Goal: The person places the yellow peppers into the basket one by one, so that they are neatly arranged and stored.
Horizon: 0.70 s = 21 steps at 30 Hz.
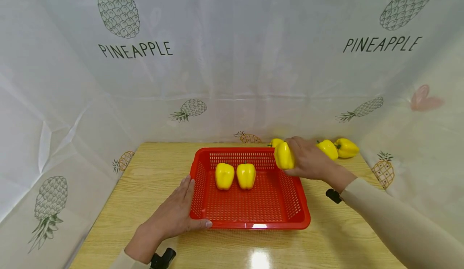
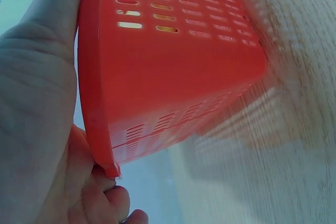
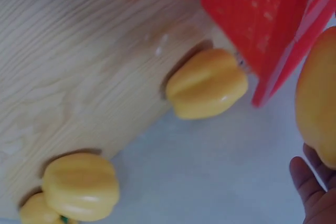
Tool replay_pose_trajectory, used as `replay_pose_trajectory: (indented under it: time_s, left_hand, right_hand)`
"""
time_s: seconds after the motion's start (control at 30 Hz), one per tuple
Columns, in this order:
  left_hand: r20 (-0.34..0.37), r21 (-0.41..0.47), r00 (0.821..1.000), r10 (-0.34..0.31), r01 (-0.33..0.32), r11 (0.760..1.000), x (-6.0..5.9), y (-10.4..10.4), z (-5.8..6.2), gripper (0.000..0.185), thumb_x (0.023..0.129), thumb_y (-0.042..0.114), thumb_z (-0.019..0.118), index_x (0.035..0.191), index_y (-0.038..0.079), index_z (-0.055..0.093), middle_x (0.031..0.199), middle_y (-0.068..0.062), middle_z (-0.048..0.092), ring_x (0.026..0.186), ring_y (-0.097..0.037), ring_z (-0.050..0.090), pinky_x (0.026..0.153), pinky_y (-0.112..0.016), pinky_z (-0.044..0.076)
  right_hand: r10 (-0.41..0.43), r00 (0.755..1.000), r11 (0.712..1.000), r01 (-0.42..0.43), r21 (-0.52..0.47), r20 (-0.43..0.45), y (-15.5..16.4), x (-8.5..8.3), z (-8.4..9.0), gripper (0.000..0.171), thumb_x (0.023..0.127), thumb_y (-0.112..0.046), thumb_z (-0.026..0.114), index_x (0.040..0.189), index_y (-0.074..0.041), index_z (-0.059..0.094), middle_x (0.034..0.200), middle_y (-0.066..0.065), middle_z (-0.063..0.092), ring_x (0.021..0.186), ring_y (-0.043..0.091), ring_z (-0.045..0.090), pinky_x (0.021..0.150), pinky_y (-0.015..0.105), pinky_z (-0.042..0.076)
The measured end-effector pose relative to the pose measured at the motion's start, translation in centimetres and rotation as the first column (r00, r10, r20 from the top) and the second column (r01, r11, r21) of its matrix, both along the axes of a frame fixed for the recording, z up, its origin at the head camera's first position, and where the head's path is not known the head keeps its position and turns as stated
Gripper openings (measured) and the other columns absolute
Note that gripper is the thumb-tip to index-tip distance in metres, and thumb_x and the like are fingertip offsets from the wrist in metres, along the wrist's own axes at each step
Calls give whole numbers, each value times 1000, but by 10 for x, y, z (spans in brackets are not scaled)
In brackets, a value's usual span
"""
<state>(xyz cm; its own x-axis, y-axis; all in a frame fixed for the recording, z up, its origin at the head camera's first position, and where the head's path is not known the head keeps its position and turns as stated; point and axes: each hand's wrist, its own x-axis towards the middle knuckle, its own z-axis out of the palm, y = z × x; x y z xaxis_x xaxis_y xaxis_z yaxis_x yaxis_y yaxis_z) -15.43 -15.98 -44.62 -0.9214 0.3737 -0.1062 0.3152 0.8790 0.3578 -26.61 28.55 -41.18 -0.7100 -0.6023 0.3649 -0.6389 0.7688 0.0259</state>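
Yellow pepper (image 1: 284,156) sits wrapped in the curled fingers of the right hand (image 1: 308,159), held above the red basket's (image 1: 253,220) far right corner. The left hand (image 1: 174,214) lies flat and open against the basket's near left corner, thumb along its front rim. Two peppers (image 1: 235,175) stand inside; three more peppers (image 1: 335,148) lie by the surface's far right edge.

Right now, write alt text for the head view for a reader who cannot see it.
A right hand holds a yellow pepper over the far right corner of a red basket that already holds two yellow peppers on a wooden table. The left hand rests against the basket's near left corner; more peppers lie behind, by a pineapple-print backdrop.
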Motion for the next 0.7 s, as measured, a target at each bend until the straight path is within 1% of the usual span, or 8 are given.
replay_pose_trajectory:
  time_s: [0.1,0.17,0.33,0.47,0.57,0.7]
  left_hand:
    - [2,5,1000,5,-5,1000,0,0,0,141,73,89,69,165,-7,21,174,-27,15,160,-46,21,124,-61,34]
    - [4,7,1000,8,-8,1000,0,0,0,141,73,89,70,165,-6,21,174,-27,15,160,-46,21,124,-61,34]
    - [-4,8,1000,10,-10,1000,-1,1,-1,141,73,88,71,165,-6,21,174,-27,16,160,-45,21,123,-60,35]
    - [-10,7,1000,9,-9,1000,-1,1,-2,141,72,89,69,165,-6,21,174,-27,16,160,-46,22,123,-60,36]
    - [-10,3,1000,10,-10,1000,-2,1,-3,142,72,91,67,165,-6,21,174,-26,15,160,-45,21,123,-60,36]
    - [-4,6,1000,16,-16,1000,-1,1,-2,142,72,91,67,165,-5,21,174,-26,15,160,-45,22,122,-60,37]
  right_hand:
    - [9,1000,999,-8,46,-5,-12,-1,-2,84,74,-47,87,131,2,52,112,13,62,90,24,59,78,41,59]
    - [5,1000,997,-6,75,16,-19,-1,-4,86,74,-49,88,132,3,52,113,13,62,92,25,60,83,41,60]
    - [-18,998,991,10,132,60,-34,-2,-10,90,75,-54,88,135,2,52,120,15,62,101,28,61,95,49,58]
    - [-41,996,988,28,153,79,-43,-3,-16,91,75,-55,88,137,2,52,119,13,62,103,28,60,95,50,58]
    - [-54,994,984,37,172,95,-46,-2,-21,93,75,-56,88,138,3,52,120,15,63,106,30,62,94,51,58]
    - [-58,993,979,37,201,102,-50,-2,-28,92,76,-57,86,136,3,52,120,15,62,109,31,63,97,51,57]
